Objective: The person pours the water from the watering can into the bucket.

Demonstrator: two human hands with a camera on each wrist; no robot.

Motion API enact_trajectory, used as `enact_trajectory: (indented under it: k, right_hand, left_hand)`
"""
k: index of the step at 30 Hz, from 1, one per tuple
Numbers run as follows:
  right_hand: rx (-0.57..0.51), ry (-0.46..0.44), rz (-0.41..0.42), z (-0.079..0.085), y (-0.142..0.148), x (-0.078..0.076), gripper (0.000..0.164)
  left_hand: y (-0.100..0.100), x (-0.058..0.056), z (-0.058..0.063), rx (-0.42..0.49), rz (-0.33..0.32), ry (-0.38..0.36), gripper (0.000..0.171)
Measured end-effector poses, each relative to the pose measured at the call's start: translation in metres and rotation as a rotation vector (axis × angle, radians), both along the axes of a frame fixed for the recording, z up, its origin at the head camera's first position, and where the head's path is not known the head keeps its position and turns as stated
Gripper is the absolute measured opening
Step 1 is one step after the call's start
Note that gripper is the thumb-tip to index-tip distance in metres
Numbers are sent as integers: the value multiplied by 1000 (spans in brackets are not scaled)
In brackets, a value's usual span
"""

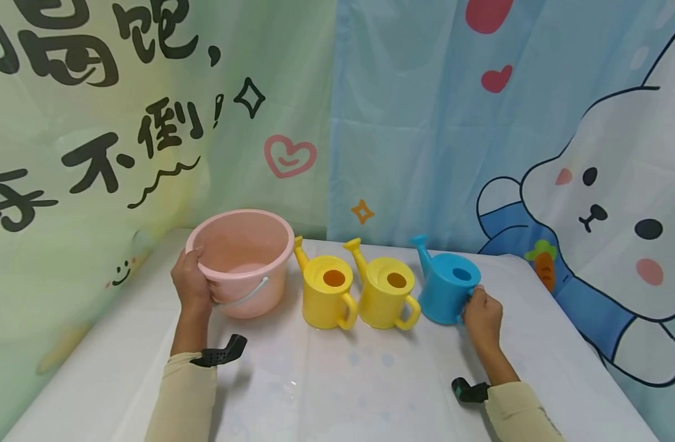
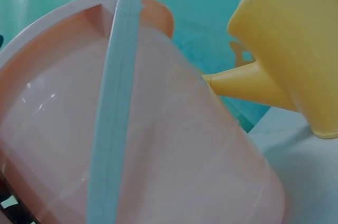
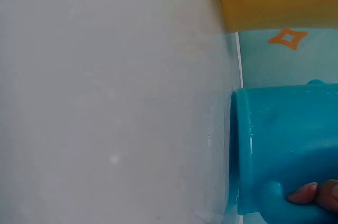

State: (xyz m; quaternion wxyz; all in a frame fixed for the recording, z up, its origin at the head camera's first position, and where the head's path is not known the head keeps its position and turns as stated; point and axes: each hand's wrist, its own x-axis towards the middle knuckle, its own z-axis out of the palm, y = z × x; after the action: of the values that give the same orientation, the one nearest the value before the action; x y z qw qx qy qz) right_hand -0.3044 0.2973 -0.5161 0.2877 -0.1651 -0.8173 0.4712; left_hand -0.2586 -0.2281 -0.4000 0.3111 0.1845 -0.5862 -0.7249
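At the left of the table my left hand (image 1: pixel 193 276) grips the rim of a pink bucket (image 1: pixel 254 288), thumb over the edge. The bucket's pale handle (image 2: pixel 113 108) hangs down its side, seen close in the left wrist view. On the right, my right hand (image 1: pixel 483 316) holds the handle of a blue watering can (image 1: pixel 444 294), which stands upright with its spout toward the back left. Fingertips (image 3: pixel 303 194) show inside that handle in the right wrist view. Two yellow watering cans, one nearer the bucket (image 1: pixel 322 298) and one nearer the blue can (image 1: pixel 382 298), stand between the hands.
A white cloth covers the table (image 1: pixel 337 393), with a few small wet-looking spots near the front. Behind it hangs a printed curtain (image 1: pixel 403 153) with a cartoon rabbit at the right. The left yellow can's spout (image 2: pixel 248 84) reaches close to the bucket's side.
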Motion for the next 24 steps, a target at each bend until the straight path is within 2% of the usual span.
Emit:
enact_trajectory:
  k: [3, 8, 10, 12, 16, 20, 22, 24]
  right_hand:
    - [-30, -21, 59, 3, -2, 5, 65]
    - [-124, -60, 278, 12, -4, 18, 63]
    - [-149, -85, 319, 12, -3, 21, 64]
    - [-147, -102, 313, 9, -3, 21, 64]
    - [-87, -125, 211, -1, 2, 13, 67]
    - [-16, -176, 107, -2, 12, 9, 66]
    - [-13, -180, 69, 7, 19, 13, 63]
    - [-12, -159, 33, 28, 19, 21, 58]
  left_hand:
    - [0, -2, 0, 7, 3, 5, 34]
    - [0, -3, -2, 7, -5, -4, 34]
    - [0, -3, -3, 13, -5, -12, 35]
    - [1, -3, -4, 32, -2, -14, 35]
    - [3, -2, -3, 75, 12, 7, 36]
    - [4, 0, 0, 83, 30, 37, 43]
    - [4, 3, 2, 49, 50, 25, 47]
    - [2, 7, 4, -31, 88, -2, 47]
